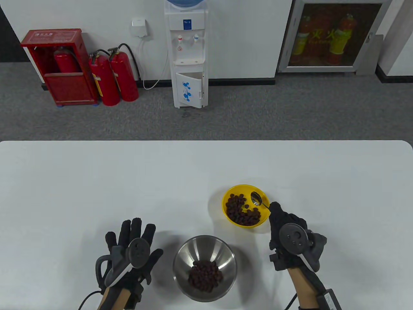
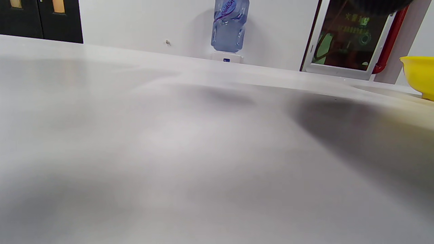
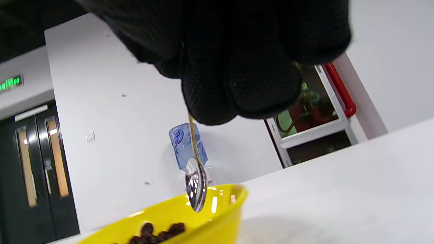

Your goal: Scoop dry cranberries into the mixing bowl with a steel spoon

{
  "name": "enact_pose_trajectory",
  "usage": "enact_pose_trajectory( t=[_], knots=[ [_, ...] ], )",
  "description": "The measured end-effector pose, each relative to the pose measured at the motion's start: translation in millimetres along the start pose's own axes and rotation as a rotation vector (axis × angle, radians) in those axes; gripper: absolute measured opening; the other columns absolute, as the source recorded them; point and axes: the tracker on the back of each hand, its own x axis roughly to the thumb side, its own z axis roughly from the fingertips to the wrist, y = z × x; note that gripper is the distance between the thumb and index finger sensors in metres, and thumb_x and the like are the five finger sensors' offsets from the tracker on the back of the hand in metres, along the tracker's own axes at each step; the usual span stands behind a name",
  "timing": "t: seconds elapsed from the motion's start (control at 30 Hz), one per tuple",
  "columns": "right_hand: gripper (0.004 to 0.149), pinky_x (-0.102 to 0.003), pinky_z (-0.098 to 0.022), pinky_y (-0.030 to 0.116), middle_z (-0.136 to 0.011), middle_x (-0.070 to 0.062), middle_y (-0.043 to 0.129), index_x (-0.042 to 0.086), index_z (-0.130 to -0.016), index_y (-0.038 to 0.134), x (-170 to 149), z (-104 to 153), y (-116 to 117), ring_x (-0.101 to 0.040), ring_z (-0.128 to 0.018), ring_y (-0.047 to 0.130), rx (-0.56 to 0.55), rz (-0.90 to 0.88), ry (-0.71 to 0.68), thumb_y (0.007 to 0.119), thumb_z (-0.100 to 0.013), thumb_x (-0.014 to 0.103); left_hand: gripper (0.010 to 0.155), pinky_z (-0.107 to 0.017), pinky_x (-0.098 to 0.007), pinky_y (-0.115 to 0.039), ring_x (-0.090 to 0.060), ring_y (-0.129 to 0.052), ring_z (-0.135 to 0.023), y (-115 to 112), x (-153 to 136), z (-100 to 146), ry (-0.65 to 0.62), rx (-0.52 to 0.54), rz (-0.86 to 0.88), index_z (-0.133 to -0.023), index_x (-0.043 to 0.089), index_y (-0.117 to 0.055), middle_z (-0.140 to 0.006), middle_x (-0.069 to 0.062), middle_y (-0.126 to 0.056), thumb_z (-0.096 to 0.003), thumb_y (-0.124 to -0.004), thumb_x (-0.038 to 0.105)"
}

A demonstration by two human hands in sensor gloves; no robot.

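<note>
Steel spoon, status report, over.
Right hand holds empty steel spoon over yellow plastic bowl of cranberries. Left hand flat on table. Steel mixing bowl part-filled. Nothing blocking.

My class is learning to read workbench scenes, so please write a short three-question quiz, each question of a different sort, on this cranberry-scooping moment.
1. True or false: the steel spoon carries cranberries.
2. Which hand holds the spoon: A) left hand, B) right hand?
3. Fill in: the spoon's bowl is over the ____ bowl.

Key
1. False; its bowl looks empty.
2. B; the left hand lies flat on the table beside the mixing bowl.
3. Yellow.
</note>
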Motion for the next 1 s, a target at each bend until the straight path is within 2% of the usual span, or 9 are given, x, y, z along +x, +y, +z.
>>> enact_pose_trajectory(
  t=[0.2,0.37,0.43,0.5,0.57,0.63,0.7,0.8,1.0],
  knots=[
    [0.041,-0.045,-0.051,0.08,-0.071,0.005,0.098,0.018,-0.086,0.081,9,3,5,-0.021,-0.057,0.103,-0.002,0.13,-0.057,0.078,-0.048,0.034,0.076,-0.072,-0.069,-0.002,-0.026,-0.003,-0.115,0,0,0,-0.001,-0.001,-0.003,-0.105,0.052,-0.019,-0.121,0.008,-0.004,-0.0433,-0.059,0.072],
    [0.041,-0.042,-0.048,0.084,-0.068,0.006,0.101,0.017,-0.083,0.084,9,3,9,-0.018,-0.053,0.106,0.043,0.197,-0.034,0.078,-0.048,0.036,0.076,-0.072,-0.069,-0.002,-0.026,-0.003,-0.115,0,0,0,-0.002,0.004,0.001,-0.105,0.052,-0.02,-0.121,0.008,-0.004,-0.0433,-0.059,0.072],
    [0.04,-0.043,-0.042,0.087,-0.06,0.005,0.104,0.011,-0.078,0.088,8,1,5,-0.018,-0.044,0.109,0.068,0.109,0.006,0.08,-0.047,0.035,0.076,-0.072,-0.069,-0.002,-0.026,-0.003,-0.115,0,0,0,-0.002,0.004,0.001,-0.105,0.052,-0.019,-0.121,0.008,-0.004,-0.0433,-0.059,0.072],
    [0.04,-0.041,-0.036,0.089,-0.054,0.005,0.106,0.008,-0.075,0.09,3,-2,1,-0.017,-0.036,0.111,0.127,0.009,0.14,0.081,-0.046,0.035,0.076,-0.072,-0.069,-0.002,-0.026,-0.003,-0.115,0,0,0,-0.002,0.002,0.0,-0.105,0.052,-0.02,-0.121,0.008,-0.004,-0.0433,-0.059,0.072],
    [0.041,-0.04,-0.032,0.091,-0.049,0.0,0.107,0.006,-0.074,0.091,-8,-3,1,-0.016,-0.031,0.112,0.191,-0.145,0.33,0.081,-0.046,0.034,0.076,-0.072,-0.069,-0.002,-0.026,-0.003,-0.115,0,0,0,-0.002,0.003,0.001,-0.105,0.052,-0.019,-0.121,0.008,-0.004,-0.0433,-0.059,0.072],
    [0.041,-0.041,-0.031,0.09,-0.049,-0.003,0.107,0.003,-0.075,0.09,-22,-1,11,-0.019,-0.03,0.111,0.251,-0.351,0.471,0.082,-0.046,0.032,0.076,-0.072,-0.069,-0.002,-0.026,-0.003,-0.115,0,0,0,-0.002,0.005,0.001,-0.105,0.052,-0.02,-0.121,0.008,-0.004,-0.0432,-0.059,0.072],
    [0.042,-0.042,-0.031,0.09,-0.051,-0.004,0.106,0.003,-0.076,0.089,-33,4,29,-0.019,-0.031,0.111,0.32,-0.514,0.547,0.081,-0.047,0.032,0.076,-0.072,-0.069,-0.002,-0.026,-0.003,-0.115,0,1,0,-0.003,0.005,0.0,-0.105,0.052,-0.02,-0.121,0.008,-0.004,-0.0433,-0.059,0.072],
    [0.042,-0.043,-0.034,0.088,-0.055,-0.005,0.104,0.003,-0.078,0.086,-44,11,54,-0.021,-0.036,0.109,0.379,-0.697,0.606,0.08,-0.048,0.032,0.076,-0.072,-0.069,-0.002,-0.026,-0.003,-0.115,0,1,0,-0.003,0.002,-0.002,-0.105,0.052,-0.02,-0.121,0.008,-0.004,-0.0433,-0.059,0.072],
    [0.042,-0.044,-0.04,0.085,-0.062,-0.004,0.101,0.006,-0.082,0.082,-51,12,60,-0.022,-0.045,0.107,0.374,-0.76,0.632,0.079,-0.049,0.032,0.076,-0.072,-0.069,-0.002,-0.026,-0.003,-0.115,0,1,0,0.0,0.002,-0.002,-0.105,0.052,-0.019,-0.121,0.008,-0.004,-0.0433,-0.059,0.072]
  ],
)
